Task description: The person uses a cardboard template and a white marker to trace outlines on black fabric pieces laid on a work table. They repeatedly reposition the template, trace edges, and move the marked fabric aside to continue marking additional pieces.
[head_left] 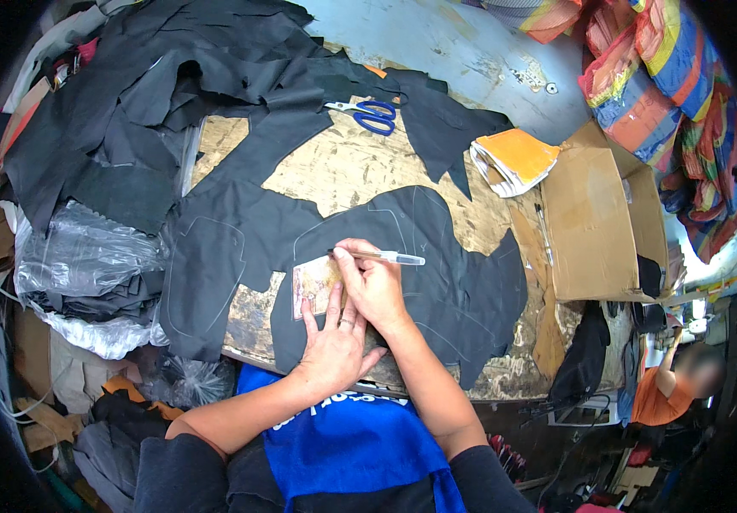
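On a piece of black leather-like material (462, 299), a small, flat, see-through template with a pinkish-tan tint (307, 278) lies flat. My left hand (336, 344) rests on it, its fingers stretched out and pressing the lower part. My right hand (374, 289) grips a pen with a clear barrel (404, 258). The pen's dark tip is at the template's upper right corner. Thin pale outlines of curved shapes run across the black material around both hands. Part of the template is hidden beneath my fingers.
Blue-handled scissors (374, 116) lie on the worn wooden board (317, 167). Black offcuts (155, 103) are heaped at the far left, above plastic-wrapped bundles (86, 252). A cardboard box (586, 214) and an orange-and-white folded cloth (515, 158) are on the right. A person in orange (657, 398) is farther right.
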Tool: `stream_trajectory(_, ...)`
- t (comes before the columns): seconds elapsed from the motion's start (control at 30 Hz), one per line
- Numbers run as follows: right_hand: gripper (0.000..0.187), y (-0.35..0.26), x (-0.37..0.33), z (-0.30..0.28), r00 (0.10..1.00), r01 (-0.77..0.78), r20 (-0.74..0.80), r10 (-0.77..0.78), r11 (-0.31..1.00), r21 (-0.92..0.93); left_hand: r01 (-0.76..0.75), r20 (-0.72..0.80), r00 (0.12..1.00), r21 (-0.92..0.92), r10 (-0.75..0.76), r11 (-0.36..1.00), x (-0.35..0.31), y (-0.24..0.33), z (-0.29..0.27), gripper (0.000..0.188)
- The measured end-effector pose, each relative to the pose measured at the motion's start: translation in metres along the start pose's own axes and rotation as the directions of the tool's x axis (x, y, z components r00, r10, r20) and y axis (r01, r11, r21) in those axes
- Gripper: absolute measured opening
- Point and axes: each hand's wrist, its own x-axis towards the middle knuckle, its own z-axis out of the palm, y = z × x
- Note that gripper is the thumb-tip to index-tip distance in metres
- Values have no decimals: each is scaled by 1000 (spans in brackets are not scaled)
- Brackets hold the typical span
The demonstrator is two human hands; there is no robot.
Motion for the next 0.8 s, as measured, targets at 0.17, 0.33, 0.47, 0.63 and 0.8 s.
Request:
stream_trajectory(0.17, 16, -13, 0, 18, 979, 204, 65, -196, 965, -162, 1, 101, 995, -99, 9, 995, 1, -1, -4, 73)
stream_trajectory(0.33, 14, -13, 7, 9, 984, 155, -37, -172, 948, -278, 22, 60, 998, -112, -15, 993, 1, -1, -1, 76)
stream_trajectory(0.47, 13, -8, 12, 1, 980, 164, -73, -186, 957, -241, 4, 9, 1000, -67, -3, 998, 1, -1, 2, 80)
stream_trajectory(0.63, 13, -8, 6, -6, 982, 168, -28, -185, 940, -297, 7, 11, 1000, -34, -7, 999, 0, -1, 5, 82)
stream_trajectory(0.8, 13, -8, -4, -42, 988, 155, 54, -146, 911, -383, 0, -44, 999, 14, 0, 1000, 1, -1, 9, 87)
